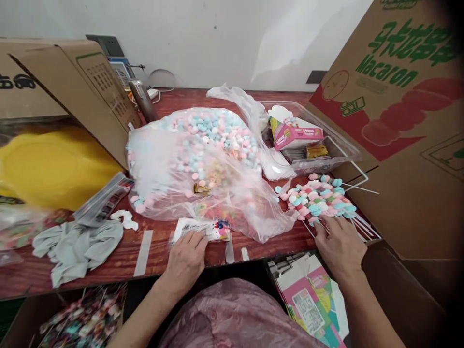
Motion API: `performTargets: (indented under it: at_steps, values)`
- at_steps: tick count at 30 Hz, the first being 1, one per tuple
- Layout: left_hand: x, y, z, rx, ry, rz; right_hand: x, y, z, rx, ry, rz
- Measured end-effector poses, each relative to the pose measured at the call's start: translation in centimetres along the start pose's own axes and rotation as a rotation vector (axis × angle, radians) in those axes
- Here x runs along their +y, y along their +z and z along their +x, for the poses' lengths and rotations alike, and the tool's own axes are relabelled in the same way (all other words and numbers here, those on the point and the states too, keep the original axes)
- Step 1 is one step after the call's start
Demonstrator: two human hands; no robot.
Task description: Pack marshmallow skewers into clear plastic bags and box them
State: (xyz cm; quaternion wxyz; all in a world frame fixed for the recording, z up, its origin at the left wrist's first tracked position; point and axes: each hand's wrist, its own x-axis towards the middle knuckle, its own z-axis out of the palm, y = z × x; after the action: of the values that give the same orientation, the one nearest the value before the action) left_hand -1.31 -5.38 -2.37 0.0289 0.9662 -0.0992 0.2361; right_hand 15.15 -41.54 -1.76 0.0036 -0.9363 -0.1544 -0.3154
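Note:
My left hand point(187, 258) lies at the table's front edge, its fingers together and pressed onto a flat printed plastic wrapper point(219, 231). Out to the right, my right hand point(340, 244) reaches over a pile of candy skewers point(319, 198) strung with pink, blue and white marshmallow-like pieces. Its fingers are somewhat spread and their tips touch the near side of the pile; no skewer is visibly lifted. Between and beyond both hands sits a large clear plastic bag point(217, 128) full of loose pastel candies. A small gold twist tie or clip point(201, 189) rests on the bag.
A clear plastic tray point(340, 150) holds a pink box point(299, 137) and gold pieces. Tall cartons point(395, 203) flank the right and left point(97, 82). A grey cloth point(81, 244) lies left. Below the edge are printed flat boxes point(310, 299) and a carton of wrapped sweets point(87, 314).

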Motion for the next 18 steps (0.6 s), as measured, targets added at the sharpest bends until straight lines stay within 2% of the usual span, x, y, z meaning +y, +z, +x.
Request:
performTargets:
  at_steps: [2,4,9,12,15,18]
  values:
    - [-0.2,0.2,0.2,0.118,0.003,0.002,0.0,0.4,-0.4,-0.016,-0.021,-0.028]
    - [-0.3,0.4,0.2,0.17,0.002,0.01,0.1,0.3,-0.8,-0.006,-0.023,0.0]
    - [0.5,0.5,-0.3,0.09,-0.072,0.008,1.6,-1.2,-1.0,0.177,0.075,0.018]
    - [0.8,0.2,-0.2,0.025,-0.134,0.03,2.9,-2.0,0.1,0.198,0.119,-0.042]
    - [0.5,0.0,0.3,-0.005,-0.193,-0.049,4.4,-2.0,1.6,0.138,0.186,-0.114]
    - [-0.1,-0.1,0.5,0.1,-0.259,-0.201,6.0,-1.3,2.5,-0.016,0.218,-0.103]
